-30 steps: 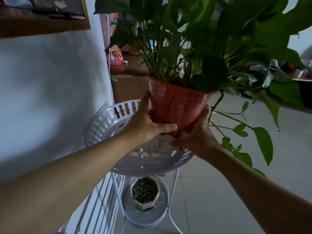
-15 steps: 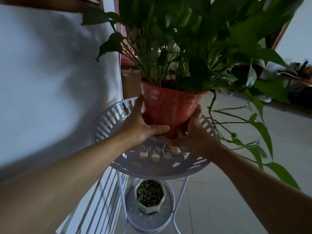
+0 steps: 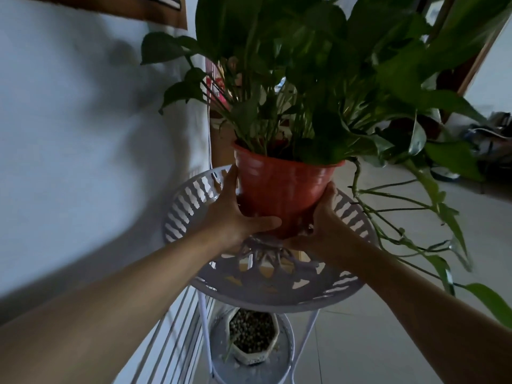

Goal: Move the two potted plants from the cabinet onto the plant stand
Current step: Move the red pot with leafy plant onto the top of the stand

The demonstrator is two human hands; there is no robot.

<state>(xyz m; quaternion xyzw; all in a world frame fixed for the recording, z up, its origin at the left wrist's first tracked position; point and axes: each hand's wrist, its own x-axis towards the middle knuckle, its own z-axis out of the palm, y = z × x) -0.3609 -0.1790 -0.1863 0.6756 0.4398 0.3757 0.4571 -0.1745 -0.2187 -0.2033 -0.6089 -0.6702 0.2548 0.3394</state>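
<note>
A red-orange plastic pot (image 3: 282,187) with a large leafy green plant (image 3: 318,79) is held between both my hands, low over the middle of the white openwork top shelf (image 3: 271,281) of the plant stand. My left hand (image 3: 235,217) grips the pot's left side, thumb across its base. My right hand (image 3: 321,225) clasps the lower right side. Whether the pot's bottom touches the shelf is hidden by my hands. A small white pot (image 3: 252,338) filled with pebbles sits on the stand's lower shelf (image 3: 285,364).
A pale wall (image 3: 83,134) runs along the left, close to the stand. White slats (image 3: 171,342) lean at its foot. Long trailing vines (image 3: 415,231) hang off to the right over the tiled floor (image 3: 388,342). Cluttered furniture stands at the far right.
The pot has come down and toward the middle of the top shelf, with both hands still on it. My view has tilted lower and closer to the stand.
</note>
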